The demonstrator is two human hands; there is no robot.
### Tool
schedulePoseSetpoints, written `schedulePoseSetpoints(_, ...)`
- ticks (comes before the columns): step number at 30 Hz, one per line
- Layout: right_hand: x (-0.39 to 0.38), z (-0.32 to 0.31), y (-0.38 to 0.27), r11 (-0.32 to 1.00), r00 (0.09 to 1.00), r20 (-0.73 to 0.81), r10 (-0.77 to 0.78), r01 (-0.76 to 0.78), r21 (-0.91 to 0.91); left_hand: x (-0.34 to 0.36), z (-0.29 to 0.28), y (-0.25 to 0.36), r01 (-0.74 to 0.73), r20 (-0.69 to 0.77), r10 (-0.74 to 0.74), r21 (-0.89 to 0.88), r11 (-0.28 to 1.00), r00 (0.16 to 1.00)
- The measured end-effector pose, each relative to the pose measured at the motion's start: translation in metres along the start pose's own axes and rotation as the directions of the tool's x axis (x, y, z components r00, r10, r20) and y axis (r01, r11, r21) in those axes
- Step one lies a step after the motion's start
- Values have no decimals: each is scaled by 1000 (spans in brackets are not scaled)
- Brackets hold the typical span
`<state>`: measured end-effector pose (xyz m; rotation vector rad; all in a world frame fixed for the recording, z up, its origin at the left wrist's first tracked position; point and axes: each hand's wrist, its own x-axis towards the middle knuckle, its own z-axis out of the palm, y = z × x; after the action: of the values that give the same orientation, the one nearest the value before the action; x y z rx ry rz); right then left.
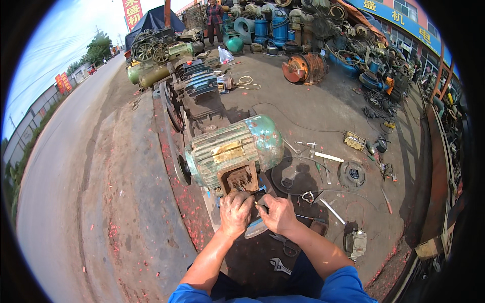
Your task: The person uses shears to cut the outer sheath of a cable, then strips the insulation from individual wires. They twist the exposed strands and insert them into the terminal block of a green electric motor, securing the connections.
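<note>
A worn green electric motor lies before me, with a brass-coloured plate on its ribbed side. Its square terminal box stands uncovered and faces me, with brownish leads inside. At the near rim of that box my left hand has its fingers curled together; whatever they grip is hidden. Just to its right, my right hand pinches a small dark piece with a yellowish tip, too small to name. The two hands are close but apart. Under them shows part of a blue and grey metal base.
An adjustable wrench and scissors lie near my legs. Right of the motor are a round metal disc, cables and hand tools. A belt wheel stands left. Piled motors and a standing person are farther back.
</note>
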<state>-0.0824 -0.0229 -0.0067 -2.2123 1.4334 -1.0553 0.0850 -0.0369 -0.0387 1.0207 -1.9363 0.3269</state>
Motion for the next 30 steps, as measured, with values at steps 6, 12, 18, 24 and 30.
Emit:
schedulePoseSetpoints(6,5,-8,1,968,973,-47,-225,218,-123,5,-1,0,-17,-25,16,-34,999,1000)
schedulePoseSetpoints(12,-2,0,-4,999,994,-95,-54,53,-10,6,-2,2,-15,-45,14,-32,999,999)
schedulePoseSetpoints(18,-4,6,-12,996,983,-158,-88,87,-12,10,-12,-2,-18,15,20,-96,995,1000)
schedulePoseSetpoints(24,-10,19,-13,976,972,-231,-45,92,197,10,-17,-6,76,85,-63,-163,984,994)
schedulePoseSetpoints(30,-4,36,-6,950,967,-256,-10,89,299,14,-13,-1,209,47,-203,-236,949,978)
